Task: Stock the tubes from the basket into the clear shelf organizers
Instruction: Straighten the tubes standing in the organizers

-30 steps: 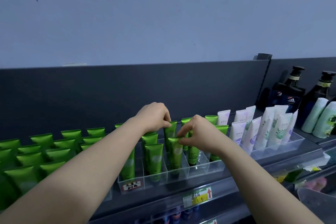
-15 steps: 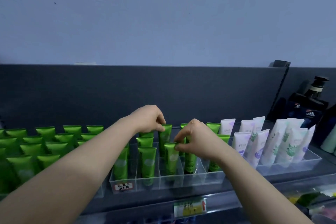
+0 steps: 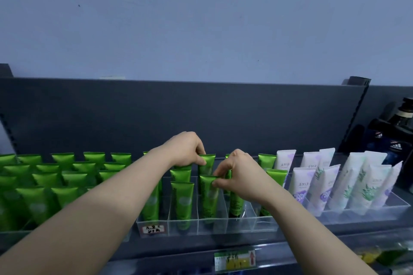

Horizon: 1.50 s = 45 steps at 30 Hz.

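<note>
Hands [image 3: 186, 149] [image 3: 240, 171] scarcely closer, apparently on tubes [image 3: 207, 198]

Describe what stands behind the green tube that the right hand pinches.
Another green tube, its top gripped by the left hand. Its lower body is hidden by the front tube.

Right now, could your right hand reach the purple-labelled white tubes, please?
Probably yes, once it lets go: the right hand pinches a green tube, and the white tubes stand close on its right, tops uncovered.

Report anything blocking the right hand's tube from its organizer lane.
Nothing visible: the right hand pinches the front tube, which is already inside its lane of the clear organizer; the left hand grips the rear tube.
</note>
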### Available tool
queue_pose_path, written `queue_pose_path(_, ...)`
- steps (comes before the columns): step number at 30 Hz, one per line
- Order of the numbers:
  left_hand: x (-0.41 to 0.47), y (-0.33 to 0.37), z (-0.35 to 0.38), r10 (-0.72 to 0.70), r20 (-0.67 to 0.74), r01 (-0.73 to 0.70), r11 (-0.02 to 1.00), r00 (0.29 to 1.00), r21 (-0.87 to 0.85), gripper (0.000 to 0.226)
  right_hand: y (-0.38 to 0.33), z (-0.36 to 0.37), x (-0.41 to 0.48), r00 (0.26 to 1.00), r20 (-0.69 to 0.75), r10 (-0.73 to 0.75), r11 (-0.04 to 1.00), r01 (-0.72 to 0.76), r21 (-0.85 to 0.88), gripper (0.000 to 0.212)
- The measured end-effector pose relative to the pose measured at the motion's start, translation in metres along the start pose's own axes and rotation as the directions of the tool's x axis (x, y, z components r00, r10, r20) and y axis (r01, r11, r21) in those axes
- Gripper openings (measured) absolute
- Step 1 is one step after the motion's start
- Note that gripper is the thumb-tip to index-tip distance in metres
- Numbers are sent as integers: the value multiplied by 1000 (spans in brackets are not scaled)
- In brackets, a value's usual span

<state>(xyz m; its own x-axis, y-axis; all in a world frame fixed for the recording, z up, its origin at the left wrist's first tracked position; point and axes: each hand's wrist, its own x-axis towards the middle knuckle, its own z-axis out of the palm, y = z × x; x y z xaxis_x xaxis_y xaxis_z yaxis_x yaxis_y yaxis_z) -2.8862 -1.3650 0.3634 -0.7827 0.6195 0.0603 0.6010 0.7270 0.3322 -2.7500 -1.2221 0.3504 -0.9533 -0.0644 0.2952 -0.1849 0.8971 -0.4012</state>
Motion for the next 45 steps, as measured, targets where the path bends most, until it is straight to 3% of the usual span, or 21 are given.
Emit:
queue_pose_path(8, -4, 4, -1, 57, 2, -57, 998, 998, -35, 19, -1, 1, 1, 1000, 10, 2, 1000, -2, -1, 13)
queue_pose_path(16, -2, 4, 1, 93, 23, -94, 995, 995, 42, 22, -2, -1, 2, 1000, 30, 6, 1000, -6, -9, 14)
queue_pose_path(45, 4, 5, 3, 66, 63, -65, 998, 996, -22, 24, 9, 6, 6, 998, 60, 29, 998, -32, 46, 21)
